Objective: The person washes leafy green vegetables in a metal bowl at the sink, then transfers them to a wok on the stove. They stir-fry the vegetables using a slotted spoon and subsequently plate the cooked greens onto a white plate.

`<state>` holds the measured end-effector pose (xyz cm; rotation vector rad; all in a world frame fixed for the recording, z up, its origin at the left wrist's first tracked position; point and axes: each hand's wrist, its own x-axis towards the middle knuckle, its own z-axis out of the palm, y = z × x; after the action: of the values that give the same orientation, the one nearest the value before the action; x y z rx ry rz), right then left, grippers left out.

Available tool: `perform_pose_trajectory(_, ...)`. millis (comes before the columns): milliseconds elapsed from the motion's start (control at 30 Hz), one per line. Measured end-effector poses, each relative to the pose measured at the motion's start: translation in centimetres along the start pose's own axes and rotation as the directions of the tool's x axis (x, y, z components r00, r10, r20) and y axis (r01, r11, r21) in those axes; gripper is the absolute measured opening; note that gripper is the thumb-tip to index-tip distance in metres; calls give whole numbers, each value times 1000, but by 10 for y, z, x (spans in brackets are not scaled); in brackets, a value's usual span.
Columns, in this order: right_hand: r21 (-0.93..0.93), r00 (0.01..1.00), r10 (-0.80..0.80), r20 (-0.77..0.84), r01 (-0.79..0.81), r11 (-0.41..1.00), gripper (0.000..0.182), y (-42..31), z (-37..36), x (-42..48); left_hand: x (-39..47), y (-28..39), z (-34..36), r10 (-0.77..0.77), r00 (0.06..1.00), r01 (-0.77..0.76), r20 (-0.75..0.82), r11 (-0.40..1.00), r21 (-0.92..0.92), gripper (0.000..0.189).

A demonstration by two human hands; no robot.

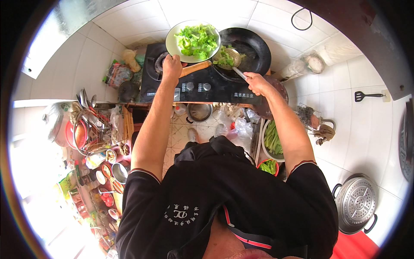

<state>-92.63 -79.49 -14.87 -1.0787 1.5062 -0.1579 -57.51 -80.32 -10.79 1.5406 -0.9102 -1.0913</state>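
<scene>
My left hand (172, 67) grips the near rim of a white plate (171, 42) above the stove's left burner. Pieces of broccoli (198, 40) lie on the plate. My right hand (256, 83) holds the handle of a perforated metal skimmer (237, 58) over a black wok (262, 48). Green pieces, apparently broccoli too, sit in the skimmer's left part, close to the plate. Steam hangs over the wok, and the skimmer hides part of what is inside. The wok's wooden handle (196, 68) points left, below the plate.
Beneath both arms is a black gas stove (223, 92) with two knobs. A metal pot (199, 111) stands below its front edge. At right, leafy greens (273, 137) fill a basin. Utensils and bowls (120, 173) crowd the left side. A steamer pot (357, 204) is at lower right.
</scene>
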Motion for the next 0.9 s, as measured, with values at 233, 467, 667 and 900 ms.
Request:
perform_pose_trajectory(233, 264, 996, 1, 87, -24, 964, 47, 9, 1, -13, 4, -4, -6, -16, 1000, 16, 5, 998, 58, 28)
perform_pose_trajectory(467, 196, 987, 21, -162, 11, 981, 45, 13, -30, -23, 2, -8, -7, -14, 999, 16, -42, 998, 53, 31)
perform_pose_trajectory(667, -677, 771, -445, -456, 24, 736, 37, 30, -45, 33, 10, -12, 0, -34, 999, 35, -12, 995, 98, 31)
perform_pose_trajectory(900, -688, 843, -468, -266, 174, 705, 39, 9, 2, 28, 2, -5, -4, -25, 999, 27, -30, 998, 63, 28)
